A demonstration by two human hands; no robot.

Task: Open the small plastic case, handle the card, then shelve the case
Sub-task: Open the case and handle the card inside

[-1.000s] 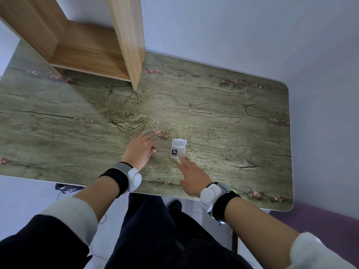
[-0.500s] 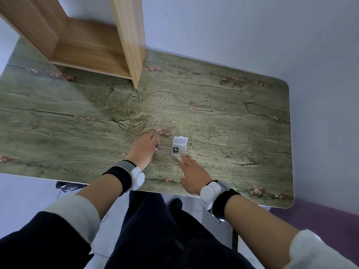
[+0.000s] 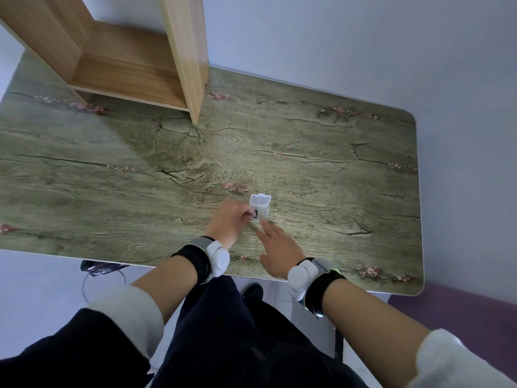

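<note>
Case (image 3: pixel 260 207) open near worktop (image 3: pixel 335 169) front edge: light, brittle, slippery. Left hand (image 3: pixel 230 219) grip pinching card (image 3: pixel 255 213) edges; right hand (image 3: pixel 277 245) fingers spread, steadying case, holding nothing.

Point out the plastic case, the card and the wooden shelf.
plastic case (image 3: pixel 260 199): head view, on the open lid.
card (image 3: pixel 255 213): head view, on its dark face.
wooden shelf (image 3: pixel 126 79): head view, on the bottom board.

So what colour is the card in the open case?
Black with a small white marking; the card shows in the head view, inside the clear case.
</note>
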